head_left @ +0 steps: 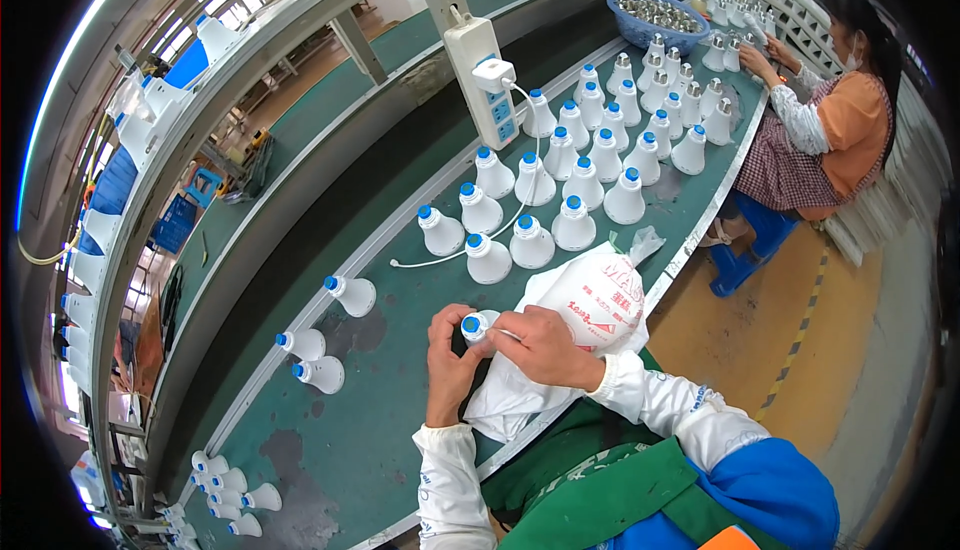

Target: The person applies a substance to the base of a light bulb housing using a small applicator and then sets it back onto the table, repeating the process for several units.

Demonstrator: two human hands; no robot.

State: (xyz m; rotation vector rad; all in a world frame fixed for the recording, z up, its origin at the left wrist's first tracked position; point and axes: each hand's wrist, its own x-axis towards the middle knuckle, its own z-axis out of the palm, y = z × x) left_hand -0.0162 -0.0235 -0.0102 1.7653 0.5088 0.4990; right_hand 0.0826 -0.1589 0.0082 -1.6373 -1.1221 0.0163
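My left hand is closed round a white cone-shaped bulb housing with a blue ring at its top, over the near edge of the bench. My right hand pinches the top of the same housing from the right. The housing's lower part is hidden by my fingers, and I cannot make out anything small between the right fingertips. A knotted white plastic bag with red print lies just beyond my right hand. Similar blue-topped housings stand upright in rows ahead on the green bench.
Lone housings lie tilted at the left; more sit in the far-left corner. A power strip with a white cable hangs on a post. A blue basket of metal caps stands far back. At right, a co-worker handles capped bulbs.
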